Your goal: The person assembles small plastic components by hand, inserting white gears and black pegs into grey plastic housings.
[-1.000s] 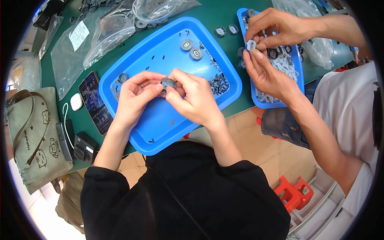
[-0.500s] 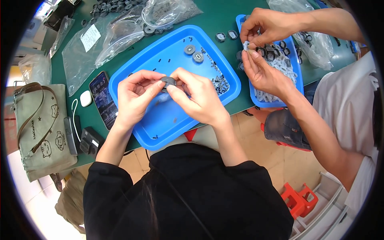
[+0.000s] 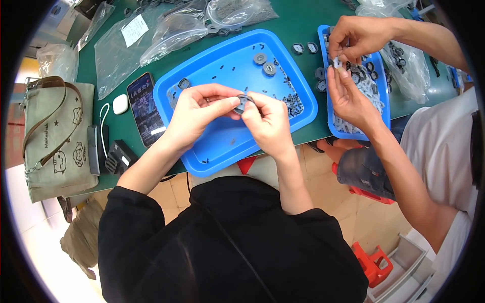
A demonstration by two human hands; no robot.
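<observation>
Left hand: fingers curled in, thumb and fingertips nearly together, gripping the left edge of the part
Right hand: curled tighter, thumb and fingers pinching the part's right edge
Part: dark and roundish, between the two hands, held up over the tray
Change: in both earlier frames a broad grey face shows between the thumbs; now a dark rim around a paler inside shows, and the tray and hands sit further right in view
Facing: the paler side looks up toward the head; fingers hide its exact tilt
Long axis: cannot tell, the outline being roundish and partly covered
Tray contents: two grey discs side by side toward the far rim, black bits mostly along the right side
Left of tray: phone just beside it, then a white case and a green bag
Right of tray: a co-worker's hands hold a white piece over a second tray
</observation>
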